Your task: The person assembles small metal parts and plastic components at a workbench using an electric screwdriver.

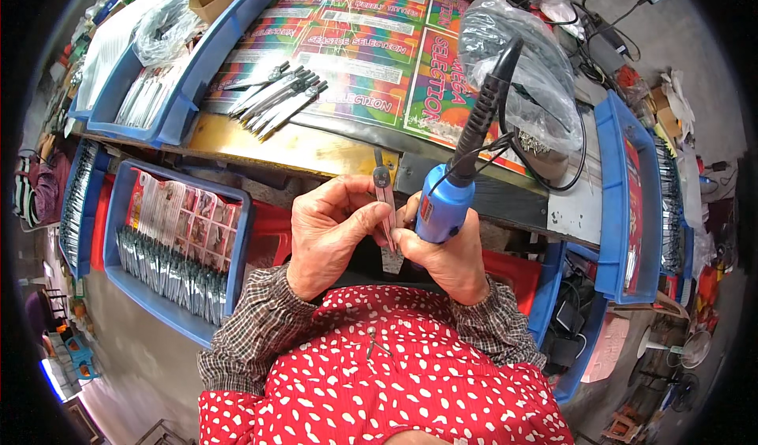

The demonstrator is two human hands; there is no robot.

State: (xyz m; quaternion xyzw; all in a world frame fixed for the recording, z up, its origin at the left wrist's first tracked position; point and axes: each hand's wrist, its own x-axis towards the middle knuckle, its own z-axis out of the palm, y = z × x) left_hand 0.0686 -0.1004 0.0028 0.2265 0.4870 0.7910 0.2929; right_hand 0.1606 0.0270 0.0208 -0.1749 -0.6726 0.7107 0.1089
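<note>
Closest to us, our left hand [328, 228] is curled, pinching a thin metal strip [386, 200] upright between thumb and fingers. Our right hand [446, 247], touching it, is wrapped tight round a blue-handled soldering iron [462, 165] with its black shaft angling up. Further off on the table [316, 149], similar strips [276, 97] sit fanned out on colourful printed sheets [347, 34].

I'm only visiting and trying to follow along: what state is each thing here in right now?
Left hand: pinching the thin metal piece.
Thin metal piece: held upright between both hands.
Right hand: gripping the blue tool.
Blue tool: held, black end pointing up, cord attached.
Metal pieces: lying loose in a bunch on the bench.
Clear plastic bag: crumpled, open or shut unclear.
Blue tray: filled with packets.
</note>
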